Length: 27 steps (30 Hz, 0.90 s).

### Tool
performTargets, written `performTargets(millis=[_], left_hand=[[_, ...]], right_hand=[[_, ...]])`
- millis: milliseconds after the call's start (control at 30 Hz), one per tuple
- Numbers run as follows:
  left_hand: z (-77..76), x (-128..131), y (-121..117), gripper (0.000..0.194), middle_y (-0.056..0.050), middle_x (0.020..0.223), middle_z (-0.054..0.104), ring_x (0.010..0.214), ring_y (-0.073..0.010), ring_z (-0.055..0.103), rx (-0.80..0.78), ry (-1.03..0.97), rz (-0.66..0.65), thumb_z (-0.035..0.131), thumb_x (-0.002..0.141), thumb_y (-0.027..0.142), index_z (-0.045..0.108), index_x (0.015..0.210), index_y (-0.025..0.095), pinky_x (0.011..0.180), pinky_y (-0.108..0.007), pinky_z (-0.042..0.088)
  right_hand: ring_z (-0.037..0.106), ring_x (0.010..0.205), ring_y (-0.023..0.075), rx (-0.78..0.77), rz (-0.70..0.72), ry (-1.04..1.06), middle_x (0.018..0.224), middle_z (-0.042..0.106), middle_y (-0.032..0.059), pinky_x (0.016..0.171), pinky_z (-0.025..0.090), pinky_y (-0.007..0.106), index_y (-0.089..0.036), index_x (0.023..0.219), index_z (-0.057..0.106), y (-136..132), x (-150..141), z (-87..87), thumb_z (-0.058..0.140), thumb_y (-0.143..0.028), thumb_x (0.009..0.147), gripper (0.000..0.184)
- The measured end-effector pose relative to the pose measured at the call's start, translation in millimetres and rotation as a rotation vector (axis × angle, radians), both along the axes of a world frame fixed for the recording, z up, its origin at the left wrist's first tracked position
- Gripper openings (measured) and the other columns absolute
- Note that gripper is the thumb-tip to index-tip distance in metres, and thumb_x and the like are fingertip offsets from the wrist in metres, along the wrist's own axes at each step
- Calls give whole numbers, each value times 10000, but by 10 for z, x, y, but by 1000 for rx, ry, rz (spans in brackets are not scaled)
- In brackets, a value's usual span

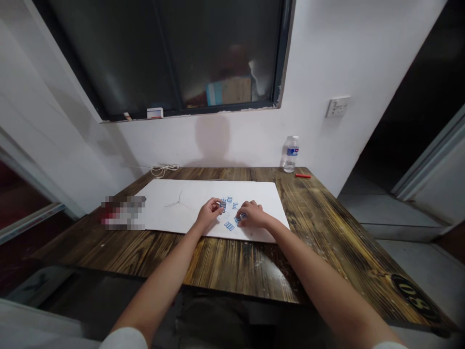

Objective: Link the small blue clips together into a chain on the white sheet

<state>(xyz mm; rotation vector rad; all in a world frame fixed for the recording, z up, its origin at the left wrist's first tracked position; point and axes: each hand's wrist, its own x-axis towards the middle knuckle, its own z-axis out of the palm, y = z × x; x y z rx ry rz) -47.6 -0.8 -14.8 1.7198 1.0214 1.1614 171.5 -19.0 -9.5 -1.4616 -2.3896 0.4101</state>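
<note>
A large white paper sheet [214, 208] lies on the wooden table [218, 257]. Several small blue striped pieces are scattered on it, among them one [229, 226] just below my hands and one [229, 199] beyond them. My left hand [209, 213] pinches a blue striped piece [223, 205] between its fingers. My right hand [253, 214] rests on the sheet, with its fingertips on another blue striped piece [240, 218]. The exact shape of these pieces is too small to tell.
A plastic water bottle [290, 154] and a red stick [302, 176] stand at the table's back right. A coiled white cord [164, 169] lies at the back edge. A pixelated patch [123, 212] covers something at the left. Walls border the back and left.
</note>
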Motion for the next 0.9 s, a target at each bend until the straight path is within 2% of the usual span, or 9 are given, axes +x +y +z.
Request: performTargets(millis=[233, 467, 667, 900], left_hand=[[15, 8, -21, 324, -1, 740, 614, 686, -135, 576, 17, 51, 16, 679, 689, 369, 568, 924, 174, 650, -252, 425], [22, 1, -23, 246, -9, 753, 627, 696, -139, 563, 43, 118, 61, 669, 700, 360, 590, 838, 173, 628, -244, 401], [30, -5, -29, 215, 7, 715, 610, 659, -124, 547, 68, 127, 72, 659, 712, 334, 604, 837, 167, 603, -233, 395], [22, -8, -24, 227, -2, 726, 606, 678, -135, 546, 46, 115, 76, 652, 711, 353, 601, 840, 174, 624, -243, 411]], right_hand=[[435, 1058, 337, 8, -2, 24, 1090, 567, 118, 819, 356, 459, -271, 918, 710, 34, -23, -85, 763, -357, 652, 285], [489, 996, 287, 83, 48, 33, 1013, 623, 90, 778, 350, 377, -251, 894, 696, 54, -23, -96, 737, -384, 693, 245], [577, 789, 188, 124, 121, 63, 780, 682, 20, 702, 333, 289, -243, 875, 693, 20, -49, -21, 699, -341, 747, 162], [592, 772, 174, 180, 134, 171, 739, 703, -12, 716, 337, 282, -257, 829, 717, -20, -94, 7, 762, -272, 678, 158]])
